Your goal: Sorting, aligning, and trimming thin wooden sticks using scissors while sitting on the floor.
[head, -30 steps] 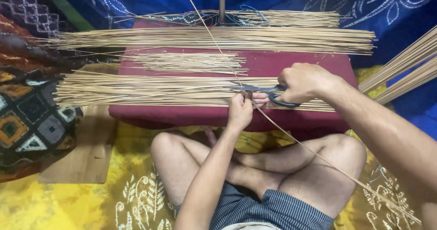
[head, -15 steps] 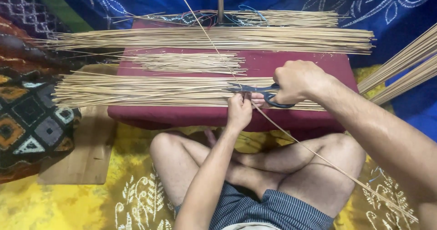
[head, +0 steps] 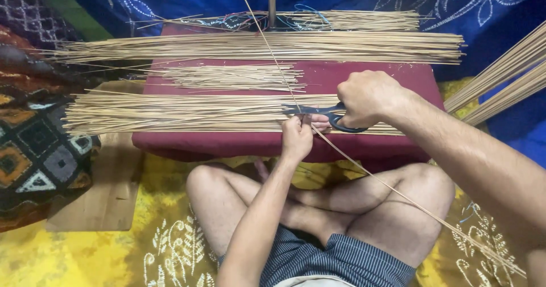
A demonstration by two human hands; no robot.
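A long thin stick (head: pixel 364 173) runs slantwise from the top of the view, over the maroon cushion (head: pixel 364 77), across the person's knee to the lower right corner; the left hand (head: pixel 297 137) pinches it between thumb and fingertips at the cushion's near edge; just beside that grip, the dark scissors (head: pixel 321 115) meet the stick, their blades nearly closed on it (the exact gap is too small to tell); the right hand (head: pixel 367 96) is curled tight through the scissor handles. Under both hands lies a flat bundle of sticks (head: pixel 170 112); two more bundles lie farther back; a wooden board (head: pixel 108 190) sits at the left on yellow patterned cloth (head: pixel 74 258).
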